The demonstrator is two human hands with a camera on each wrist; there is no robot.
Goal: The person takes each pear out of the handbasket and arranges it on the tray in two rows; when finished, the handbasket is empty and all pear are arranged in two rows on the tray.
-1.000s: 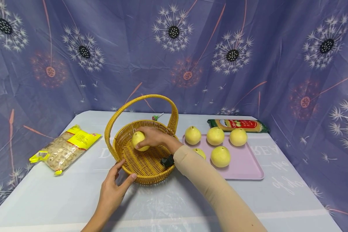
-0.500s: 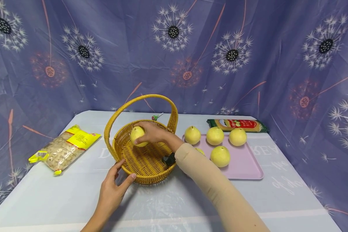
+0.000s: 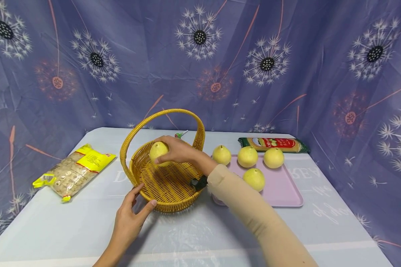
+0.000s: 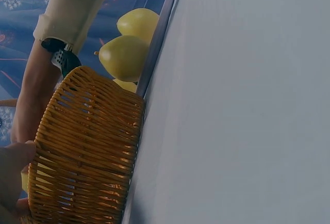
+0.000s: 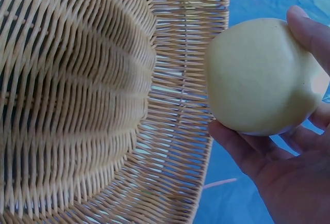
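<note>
My right hand (image 3: 178, 148) grips a yellow pear (image 3: 158, 151) with thumb and fingers, over the back left of the wicker basket (image 3: 168, 204). In the right wrist view the held pear (image 5: 263, 77) appears beside the basket's rim (image 5: 206, 79), with the fingers around its lower side. My left hand (image 3: 130, 218) rests against the basket's front left, its spread forefinger and thumb touching the rim. The left wrist view shows fingertips on the basket wall (image 4: 87, 146); the rest of that hand is mostly out of frame.
A pink tray (image 3: 287, 193) with several pears (image 3: 254, 180) stands right of the basket, partly hidden by my right sleeve. Behind it lies a green and red packet (image 3: 274, 144). A lollipop (image 3: 179, 135) lies behind the basket; a yellow clear bag (image 3: 77, 168) is at left.
My right hand has raised the pear a little inside the basket, and the right forearm has shifted up and right. My left hand and the basket have stayed put.
</note>
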